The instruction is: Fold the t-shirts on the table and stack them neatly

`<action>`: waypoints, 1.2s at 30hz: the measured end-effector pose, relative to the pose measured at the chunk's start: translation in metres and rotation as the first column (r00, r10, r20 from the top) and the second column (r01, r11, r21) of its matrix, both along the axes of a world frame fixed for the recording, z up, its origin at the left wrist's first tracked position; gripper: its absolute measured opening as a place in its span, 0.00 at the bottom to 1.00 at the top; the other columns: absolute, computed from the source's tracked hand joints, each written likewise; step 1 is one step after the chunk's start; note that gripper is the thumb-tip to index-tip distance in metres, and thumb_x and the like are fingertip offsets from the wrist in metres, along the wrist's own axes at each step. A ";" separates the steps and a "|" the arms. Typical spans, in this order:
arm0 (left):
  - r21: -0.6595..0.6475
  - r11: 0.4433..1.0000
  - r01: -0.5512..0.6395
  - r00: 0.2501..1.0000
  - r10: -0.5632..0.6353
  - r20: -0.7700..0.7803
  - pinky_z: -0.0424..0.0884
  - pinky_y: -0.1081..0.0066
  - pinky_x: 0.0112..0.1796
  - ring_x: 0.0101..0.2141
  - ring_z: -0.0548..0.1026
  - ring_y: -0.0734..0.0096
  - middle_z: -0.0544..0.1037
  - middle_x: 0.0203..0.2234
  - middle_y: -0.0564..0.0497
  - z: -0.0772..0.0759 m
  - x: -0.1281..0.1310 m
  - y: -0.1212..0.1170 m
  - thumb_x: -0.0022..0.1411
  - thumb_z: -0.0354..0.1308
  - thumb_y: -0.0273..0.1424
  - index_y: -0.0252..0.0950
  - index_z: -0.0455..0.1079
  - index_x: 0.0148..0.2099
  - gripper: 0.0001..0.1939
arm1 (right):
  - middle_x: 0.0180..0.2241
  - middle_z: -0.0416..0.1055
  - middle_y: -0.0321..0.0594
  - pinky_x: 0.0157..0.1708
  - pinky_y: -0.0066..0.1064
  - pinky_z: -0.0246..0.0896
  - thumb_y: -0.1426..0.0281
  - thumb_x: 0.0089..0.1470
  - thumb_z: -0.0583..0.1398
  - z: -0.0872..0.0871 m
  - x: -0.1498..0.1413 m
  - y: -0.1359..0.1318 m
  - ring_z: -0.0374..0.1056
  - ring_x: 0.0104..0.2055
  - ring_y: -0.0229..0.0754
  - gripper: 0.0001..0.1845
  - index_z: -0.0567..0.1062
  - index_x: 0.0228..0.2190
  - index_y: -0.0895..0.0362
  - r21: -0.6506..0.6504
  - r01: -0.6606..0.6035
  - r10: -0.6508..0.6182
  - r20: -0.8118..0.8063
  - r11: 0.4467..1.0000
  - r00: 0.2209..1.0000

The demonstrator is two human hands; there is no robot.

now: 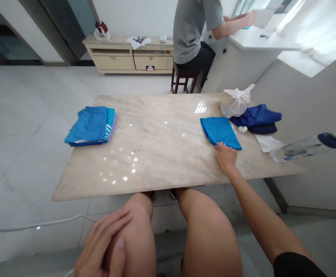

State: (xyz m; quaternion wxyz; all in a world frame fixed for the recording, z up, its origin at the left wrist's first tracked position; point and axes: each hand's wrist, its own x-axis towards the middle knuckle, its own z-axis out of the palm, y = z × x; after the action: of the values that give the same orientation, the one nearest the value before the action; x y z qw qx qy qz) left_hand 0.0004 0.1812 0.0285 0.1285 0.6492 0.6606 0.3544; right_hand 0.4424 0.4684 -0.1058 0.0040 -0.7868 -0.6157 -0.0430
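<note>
Ok so our right hand point(225, 157) is down on the marble table point(153, 169), fingers loose and open, tips just touching the near edge of a folded blue cloth point(220, 132) at center right of the frame, not grasping it from what we can see. Our left hand point(101, 244) lies relaxed over our left thigh point(140, 231) at bottom left, fingers released, holding nothing. Just past the cloth, toward the upper right, sit a white plastic bag point(235, 100) and folded navy clothes point(256, 119), with a plastic bottle point(308, 147) at far right. A stack of folded blue clothes point(89, 126) lies on the table's left side, and a seated person point(192, 34) has a hand on a white counter point(257, 42) up top
</note>
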 end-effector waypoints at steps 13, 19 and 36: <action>0.297 0.910 0.291 0.934 -0.203 -0.294 0.72 0.55 0.62 0.54 0.81 0.58 0.87 0.50 0.47 0.016 0.021 -0.044 0.74 0.54 0.22 0.40 0.81 0.51 0.15 | 0.45 0.86 0.56 0.45 0.36 0.67 0.67 0.74 0.59 0.066 -0.127 -0.106 0.80 0.48 0.55 0.17 0.88 0.43 0.59 -0.198 -0.445 0.400 -0.229 0.873 0.887; 0.060 0.952 0.299 0.894 -0.258 -0.367 0.72 0.53 0.60 0.56 0.79 0.54 0.86 0.53 0.44 0.028 0.025 -0.025 0.75 0.56 0.26 0.40 0.81 0.54 0.14 | 0.46 0.86 0.49 0.43 0.32 0.63 0.67 0.74 0.57 0.146 -0.155 -0.082 0.78 0.47 0.49 0.18 0.88 0.41 0.56 -0.092 -0.487 0.443 -0.295 0.869 0.846; -0.347 0.925 0.153 0.413 0.259 0.873 0.72 0.70 0.32 0.29 0.76 0.68 0.77 0.28 0.51 0.050 0.060 0.247 0.66 0.68 0.50 0.38 0.73 0.36 0.20 | 0.32 0.77 0.38 0.40 0.31 0.59 0.70 0.72 0.57 0.195 -0.248 -0.048 0.70 0.37 0.44 0.15 0.77 0.31 0.54 0.367 -0.300 0.469 -0.767 0.881 0.438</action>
State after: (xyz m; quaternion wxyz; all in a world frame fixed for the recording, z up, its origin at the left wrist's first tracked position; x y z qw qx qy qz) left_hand 0.0608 0.4279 0.0786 0.5748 0.2940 0.5596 0.5196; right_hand 0.1944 0.4208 0.0896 0.3773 -0.5433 -0.6929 0.2871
